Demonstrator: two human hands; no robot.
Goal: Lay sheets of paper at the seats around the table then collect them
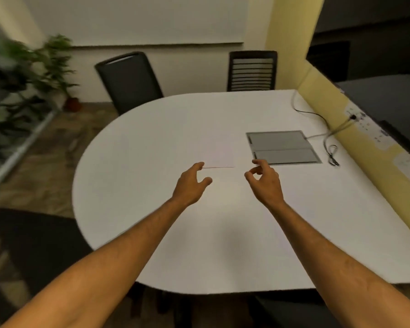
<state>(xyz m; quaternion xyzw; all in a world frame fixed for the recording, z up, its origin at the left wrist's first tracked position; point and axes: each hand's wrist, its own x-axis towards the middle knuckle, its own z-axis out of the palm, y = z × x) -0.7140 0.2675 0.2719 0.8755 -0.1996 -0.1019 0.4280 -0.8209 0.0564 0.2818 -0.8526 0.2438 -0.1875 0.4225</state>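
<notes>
A white sheet of paper (219,153) lies flat near the middle of the white oval table (152,150), hard to tell from the tabletop. My left hand (191,183) reaches over the table with fingers apart, its fingertips at the sheet's near left corner. My right hand (264,179) hovers just right of the sheet's near edge, fingers curled loosely and apart, holding nothing. Whether the left fingertips touch the paper is unclear.
A grey cable hatch (283,147) is set in the table to the right of the sheet, with cables (329,138) trailing to a yellow wall. Black chairs stand at the far side (128,81) (252,71) and near left (31,245). Plants (45,65) line the left.
</notes>
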